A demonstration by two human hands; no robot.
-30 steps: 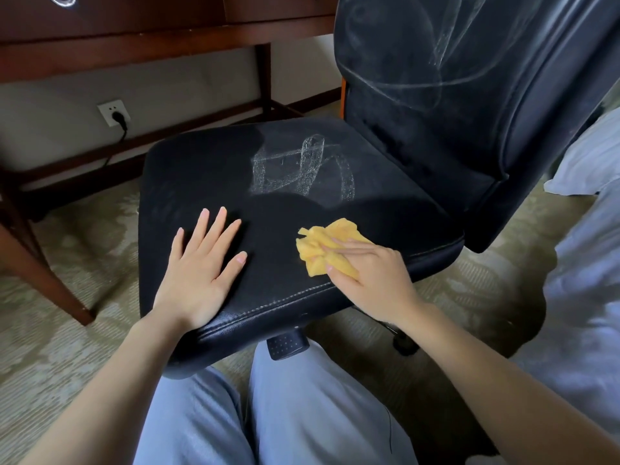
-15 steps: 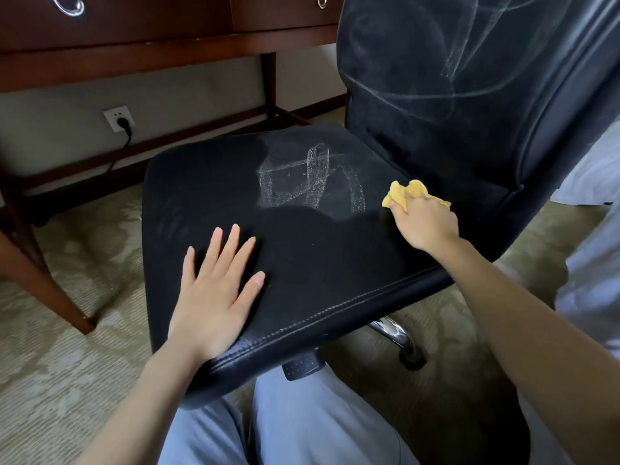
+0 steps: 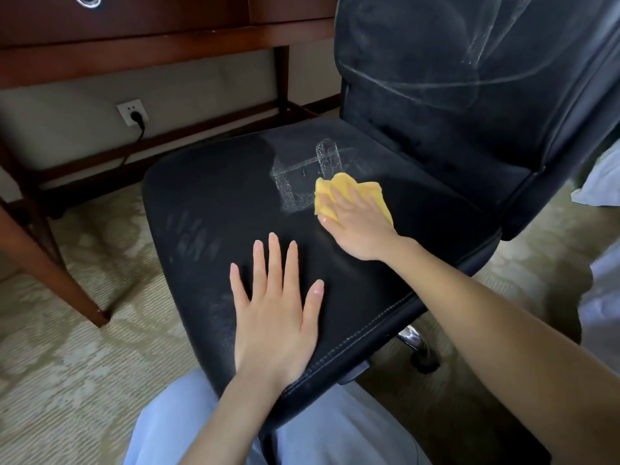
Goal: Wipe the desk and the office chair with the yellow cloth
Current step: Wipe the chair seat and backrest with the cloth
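The black office chair's seat [image 3: 208,196] fills the middle of the view, its backrest [image 3: 453,105] rising at the right. White chalky marks [image 3: 302,176] cross the seat's centre and the backrest. My right hand [image 3: 359,226] presses the yellow cloth [image 3: 339,189] flat on the seat, over the right part of the marks. My left hand [image 3: 275,310] lies palm down with fingers spread near the seat's front edge, holding nothing. The dark wooden desk [image 3: 161,38] stands behind the chair at the upper left.
A desk leg [image 3: 50,263] slants down to the patterned carpet at the left. A wall socket [image 3: 132,110] with a black plug sits under the desk. White bedding [image 3: 600,182] lies at the right edge. My light blue trousers [image 3: 188,427] are at the bottom.
My right hand swept the cloth from the seat's front to its right rear corner, then back left onto the white marks. My left hand stayed flat on the seat.
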